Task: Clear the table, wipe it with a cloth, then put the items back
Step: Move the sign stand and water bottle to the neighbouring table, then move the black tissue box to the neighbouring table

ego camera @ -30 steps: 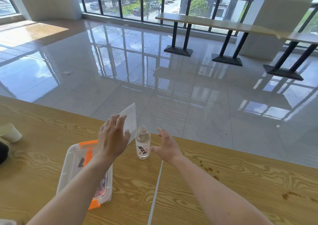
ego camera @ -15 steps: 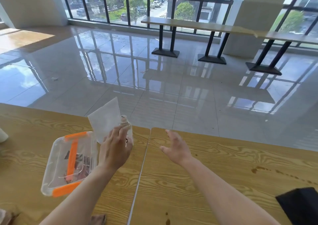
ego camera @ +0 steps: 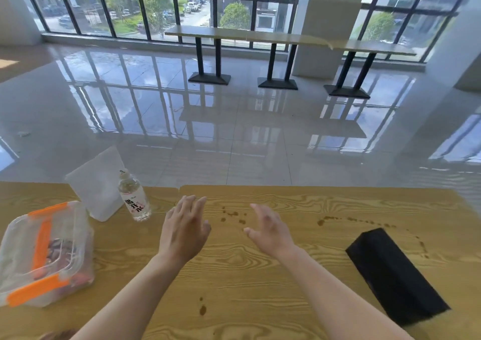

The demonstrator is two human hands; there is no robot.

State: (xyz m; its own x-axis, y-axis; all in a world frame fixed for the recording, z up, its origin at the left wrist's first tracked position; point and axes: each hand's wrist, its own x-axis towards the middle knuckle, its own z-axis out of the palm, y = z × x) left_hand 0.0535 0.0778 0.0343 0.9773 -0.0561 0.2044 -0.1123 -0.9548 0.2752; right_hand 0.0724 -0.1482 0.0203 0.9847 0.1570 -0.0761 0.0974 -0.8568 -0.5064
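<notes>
The left hand [ego camera: 183,231] is held over the wooden table [ego camera: 260,274] with its fingers straight and loosely spread; nothing is gripped in it. The right hand [ego camera: 269,231] is held near it, fingers relaxed and parted, likewise empty. Whether either hand touches the tabletop cannot be told. Between the two hands and just beyond them, a cluster of brown spots [ego camera: 233,216] is seen on the wood, and a thinner trail of spots [ego camera: 364,220] is strung out to the right.

To the left of the left hand, near the far edge, a capped water bottle [ego camera: 134,199] is stood just beside a white translucent container [ego camera: 96,186]. Further left, a clear lidded box [ego camera: 44,251] with orange clasps is set on the table, its contents only dimly seen. To the right of the right forearm, well apart from both hands, a black oblong object [ego camera: 393,274] is laid diagonally.
</notes>
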